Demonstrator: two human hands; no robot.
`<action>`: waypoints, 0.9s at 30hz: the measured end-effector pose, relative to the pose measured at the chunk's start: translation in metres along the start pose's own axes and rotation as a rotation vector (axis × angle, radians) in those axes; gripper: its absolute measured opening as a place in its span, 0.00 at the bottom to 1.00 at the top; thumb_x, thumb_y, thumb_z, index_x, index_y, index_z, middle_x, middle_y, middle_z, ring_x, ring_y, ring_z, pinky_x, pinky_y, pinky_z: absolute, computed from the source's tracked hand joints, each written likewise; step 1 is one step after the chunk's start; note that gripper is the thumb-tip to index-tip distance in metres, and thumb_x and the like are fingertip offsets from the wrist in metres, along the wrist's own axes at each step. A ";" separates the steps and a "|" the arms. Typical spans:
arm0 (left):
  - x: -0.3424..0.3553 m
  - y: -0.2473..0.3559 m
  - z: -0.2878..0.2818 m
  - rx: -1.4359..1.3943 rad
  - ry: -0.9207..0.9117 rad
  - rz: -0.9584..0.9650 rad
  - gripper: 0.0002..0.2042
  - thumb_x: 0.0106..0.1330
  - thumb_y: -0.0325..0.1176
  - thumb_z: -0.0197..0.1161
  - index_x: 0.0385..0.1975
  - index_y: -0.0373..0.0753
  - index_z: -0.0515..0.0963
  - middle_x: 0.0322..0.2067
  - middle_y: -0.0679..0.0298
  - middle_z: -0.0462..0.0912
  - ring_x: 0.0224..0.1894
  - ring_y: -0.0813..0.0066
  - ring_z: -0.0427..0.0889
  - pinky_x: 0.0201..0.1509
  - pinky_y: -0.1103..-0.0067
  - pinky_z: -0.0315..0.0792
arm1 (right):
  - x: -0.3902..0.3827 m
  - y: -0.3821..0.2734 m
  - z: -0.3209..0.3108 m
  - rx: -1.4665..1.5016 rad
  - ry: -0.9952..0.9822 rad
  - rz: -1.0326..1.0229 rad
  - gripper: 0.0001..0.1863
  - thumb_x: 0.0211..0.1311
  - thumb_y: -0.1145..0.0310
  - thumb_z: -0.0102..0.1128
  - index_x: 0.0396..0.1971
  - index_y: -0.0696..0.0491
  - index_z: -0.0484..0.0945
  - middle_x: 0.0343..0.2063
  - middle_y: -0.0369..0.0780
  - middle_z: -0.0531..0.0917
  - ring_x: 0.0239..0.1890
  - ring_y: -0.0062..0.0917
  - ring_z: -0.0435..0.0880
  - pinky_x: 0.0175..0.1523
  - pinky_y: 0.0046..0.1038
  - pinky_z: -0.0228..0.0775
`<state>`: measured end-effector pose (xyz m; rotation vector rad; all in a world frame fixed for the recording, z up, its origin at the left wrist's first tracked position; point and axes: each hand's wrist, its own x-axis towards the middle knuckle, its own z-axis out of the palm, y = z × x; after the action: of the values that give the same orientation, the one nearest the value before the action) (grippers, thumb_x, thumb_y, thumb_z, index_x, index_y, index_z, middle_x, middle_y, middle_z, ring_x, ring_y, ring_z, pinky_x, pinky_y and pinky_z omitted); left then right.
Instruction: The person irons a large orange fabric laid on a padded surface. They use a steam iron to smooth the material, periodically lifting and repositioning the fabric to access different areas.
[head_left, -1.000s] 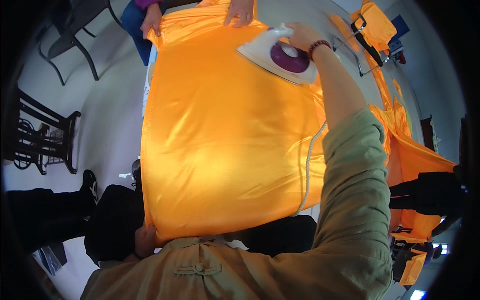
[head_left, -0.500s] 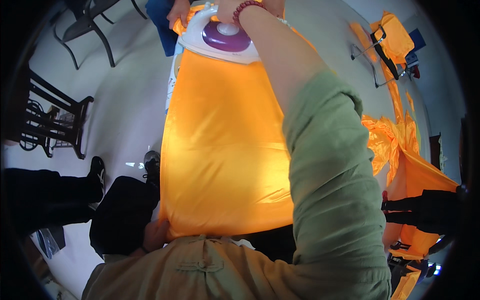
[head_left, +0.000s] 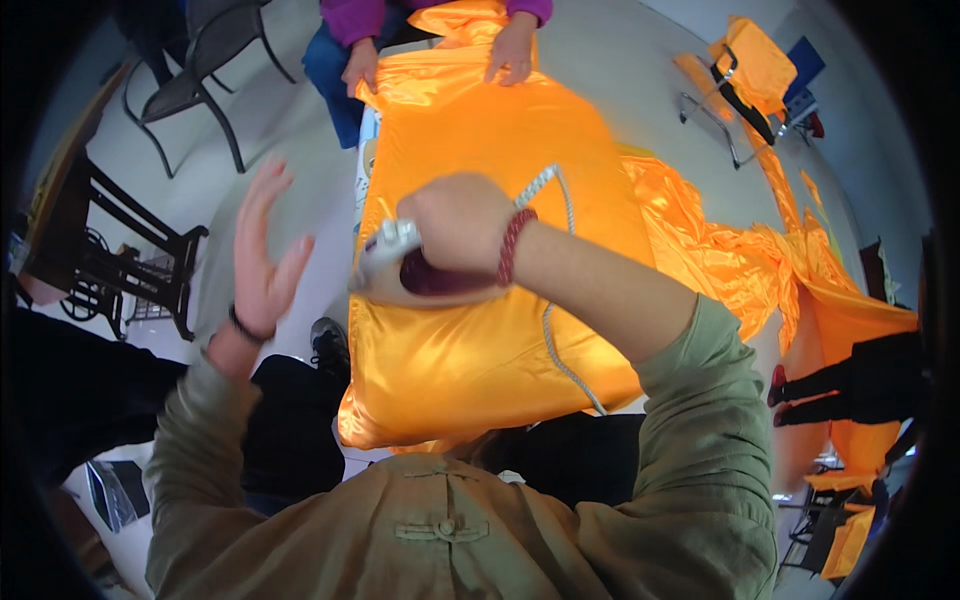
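Orange satin cloth [head_left: 480,370] covers a board in front of me. My right hand [head_left: 455,215] grips the handle of a white-and-purple iron [head_left: 445,280] on the middle-left of the cloth, slightly blurred by motion. A pale braided cord [head_left: 553,335] runs from the iron across the cloth toward the near edge. My left hand [head_left: 262,250] is raised beside the board's left edge, fingers apart, holding nothing. At the far end, a co-worker's two hands [head_left: 510,50] press or pinch the cloth.
Crumpled orange fabric [head_left: 690,220] spills off the right side. A chair draped in orange [head_left: 755,70] stands back right, a metal chair [head_left: 175,105] back left, a black iron-framed table [head_left: 130,245] left. Other people's legs [head_left: 830,385] show at the right; my knees flank the board.
My right hand has brought the iron from the far end back toward me and leftward. My left hand has let go of the near left corner and risen beside the board.
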<state>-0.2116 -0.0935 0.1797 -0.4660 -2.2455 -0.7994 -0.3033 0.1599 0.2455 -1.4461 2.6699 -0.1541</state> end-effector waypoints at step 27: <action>-0.091 0.082 0.063 0.045 -1.241 0.789 0.32 0.62 0.44 0.57 0.70 0.59 0.61 0.72 0.77 0.58 0.73 0.78 0.57 0.69 0.68 0.55 | 0.055 0.304 -0.018 0.126 0.102 0.872 0.21 0.56 0.54 0.62 0.44 0.53 0.85 0.45 0.48 0.85 0.48 0.38 0.85 0.53 0.37 0.76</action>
<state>-0.1365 0.0006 0.1129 -2.0822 -2.6571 0.0558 -0.5875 0.2799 0.2193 -0.1630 3.0156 -0.3076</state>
